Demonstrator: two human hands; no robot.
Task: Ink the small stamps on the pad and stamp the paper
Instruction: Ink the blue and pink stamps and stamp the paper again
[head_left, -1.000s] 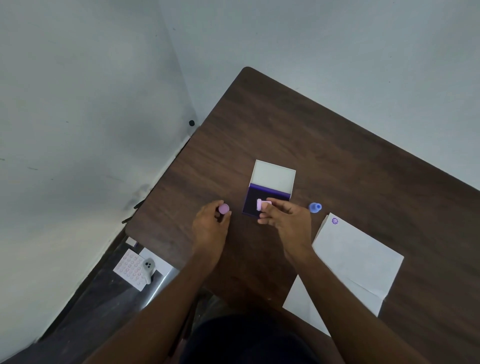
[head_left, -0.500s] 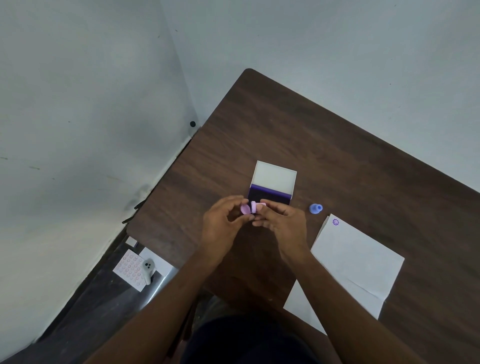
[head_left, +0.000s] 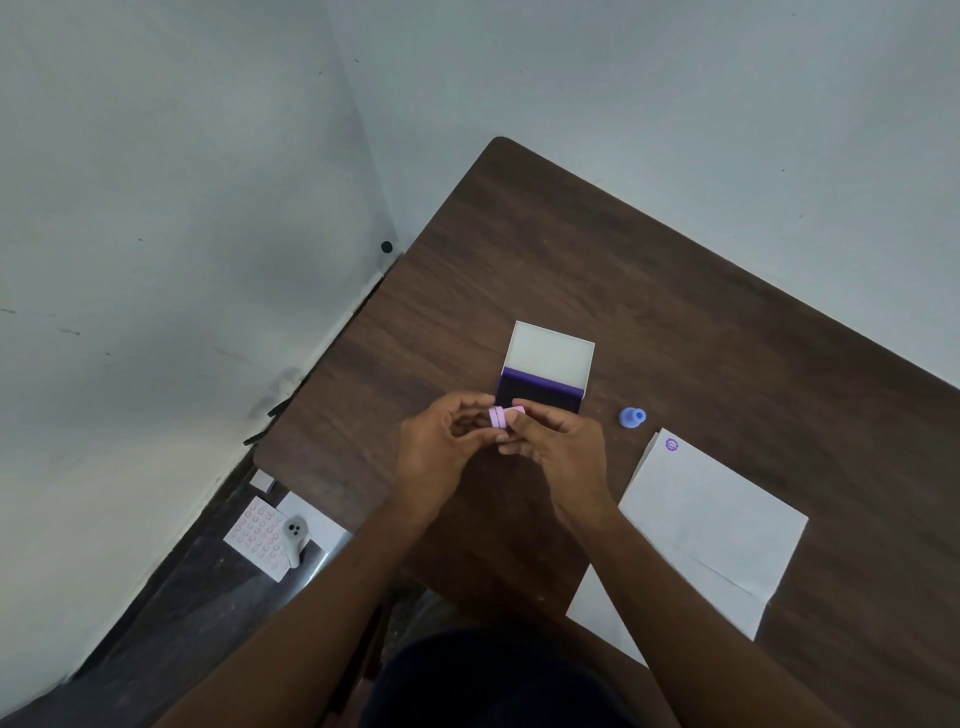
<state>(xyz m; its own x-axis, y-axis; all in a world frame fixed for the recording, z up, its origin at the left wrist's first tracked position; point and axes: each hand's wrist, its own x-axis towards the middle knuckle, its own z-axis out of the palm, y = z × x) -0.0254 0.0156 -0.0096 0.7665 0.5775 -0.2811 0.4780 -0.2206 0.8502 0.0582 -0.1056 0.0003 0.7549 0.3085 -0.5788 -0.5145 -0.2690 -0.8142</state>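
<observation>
My left hand (head_left: 441, 449) and my right hand (head_left: 558, 447) meet over the dark wooden table (head_left: 649, 291), both pinching a small pink stamp (head_left: 501, 417); its cap and body are pressed together between the fingertips. Just behind the hands lies the open ink pad (head_left: 540, 392), purple, with its white lid (head_left: 550, 353) folded back. A blue stamp (head_left: 631, 417) stands on the table to the right. White paper (head_left: 711, 525) lies at the right front with one purple stamped mark (head_left: 671, 445) near its far corner.
The table's left edge runs close to a grey wall. Below it on the floor lie a sheet of pink dots (head_left: 258, 535), a small white device (head_left: 295, 538) and other white sheets. A second sheet sticks out beneath the paper (head_left: 602, 613).
My left hand, which held the pink cap apart at the left, has moved right to meet my right hand. The cap and the stamp body are now joined between both hands.
</observation>
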